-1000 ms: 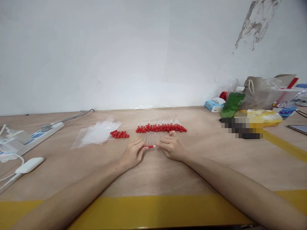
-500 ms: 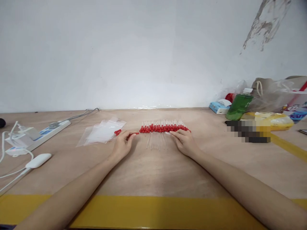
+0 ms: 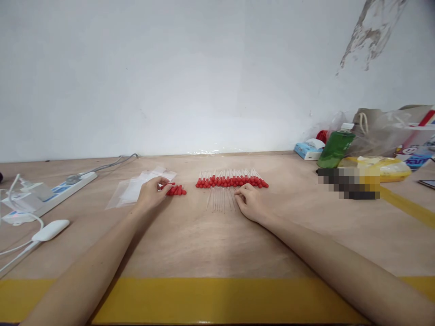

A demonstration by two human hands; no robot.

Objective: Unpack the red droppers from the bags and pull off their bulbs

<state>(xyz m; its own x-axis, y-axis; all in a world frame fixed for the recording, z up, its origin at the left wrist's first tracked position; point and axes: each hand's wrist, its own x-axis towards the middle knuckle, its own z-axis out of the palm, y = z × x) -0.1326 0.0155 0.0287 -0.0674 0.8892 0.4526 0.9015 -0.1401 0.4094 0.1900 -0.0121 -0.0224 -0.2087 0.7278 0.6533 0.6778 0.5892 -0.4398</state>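
Observation:
My left hand (image 3: 152,192) is at a small pile of red pieces (image 3: 177,190), its thumb and fingers curled round one slim red piece at the pile's far side. My right hand (image 3: 250,203) rests low over the table, its fingertips pinched together beside a fan of thin pale sticks (image 3: 220,200). Whatever it holds is too small to make out. Just beyond those sticks runs a row of red-headed sticks (image 3: 231,181), packed side by side, with pale shafts pointing towards the wall.
Clear plastic bags (image 3: 127,190) lie behind my left hand. Farther left are a white power strip (image 3: 73,190) and a white cabled device (image 3: 50,230). At the right stand a tissue pack (image 3: 307,151), a green bottle (image 3: 336,147) and a yellow packet (image 3: 387,168).
My left hand has moved left from beside the row to the red pile, uncovering more of it. My right hand has drawn slightly left and nearer, off the row, its fingers more curled.

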